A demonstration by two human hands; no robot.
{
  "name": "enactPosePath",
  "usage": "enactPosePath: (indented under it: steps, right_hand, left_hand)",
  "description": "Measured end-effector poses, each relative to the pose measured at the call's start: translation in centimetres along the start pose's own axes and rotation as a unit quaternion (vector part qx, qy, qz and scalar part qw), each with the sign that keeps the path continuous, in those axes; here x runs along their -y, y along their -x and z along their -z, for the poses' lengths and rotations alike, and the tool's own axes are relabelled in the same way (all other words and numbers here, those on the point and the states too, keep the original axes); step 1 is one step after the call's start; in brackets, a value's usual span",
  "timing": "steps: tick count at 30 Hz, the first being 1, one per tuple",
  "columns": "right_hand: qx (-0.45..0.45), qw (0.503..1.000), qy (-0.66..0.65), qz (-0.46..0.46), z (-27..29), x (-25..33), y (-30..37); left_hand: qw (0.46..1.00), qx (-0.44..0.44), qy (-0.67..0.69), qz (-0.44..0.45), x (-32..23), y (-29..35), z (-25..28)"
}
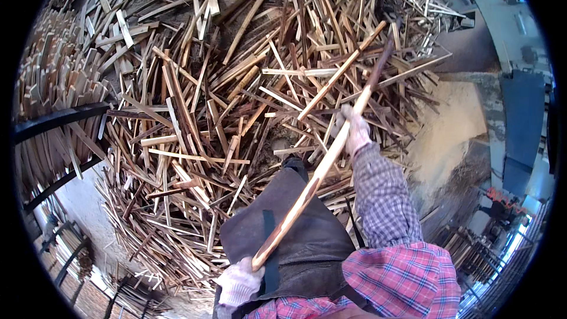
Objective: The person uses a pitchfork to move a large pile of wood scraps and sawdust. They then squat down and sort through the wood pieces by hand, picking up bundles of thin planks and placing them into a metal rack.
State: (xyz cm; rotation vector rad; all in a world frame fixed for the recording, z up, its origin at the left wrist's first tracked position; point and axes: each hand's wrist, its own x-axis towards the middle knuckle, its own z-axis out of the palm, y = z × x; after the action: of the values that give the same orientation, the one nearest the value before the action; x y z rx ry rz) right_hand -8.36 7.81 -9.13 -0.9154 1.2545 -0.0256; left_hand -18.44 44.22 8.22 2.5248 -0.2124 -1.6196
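The left hand (238,282) gripped the long stick's (322,168) near end tight, the right hand (356,131) closed farther up, so its far tip could reach the wood scrap pile (195,112).

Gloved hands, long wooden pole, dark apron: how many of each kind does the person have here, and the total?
Gloved hands: 2, left hand and right hand
Long wooden pole: 1
Dark apron: 1
Total: 4
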Motion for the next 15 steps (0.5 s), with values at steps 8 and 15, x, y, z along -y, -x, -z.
enactPosePath:
  steps: [8, 15]
  right_hand:
    - [0.037, 0.998, -0.047, 0.014, 1.5, 0.2, -4.9]
    - [0.042, 0.997, -0.047, 0.052, -1.0, -6.4, 5.3]
  left_hand:
    - [1.000, -0.010, 0.001, -0.023, -2.5, -2.6, -0.9]
    - [0.993, 0.089, 0.070, 0.012, 7.1, 4.2, -5.0]
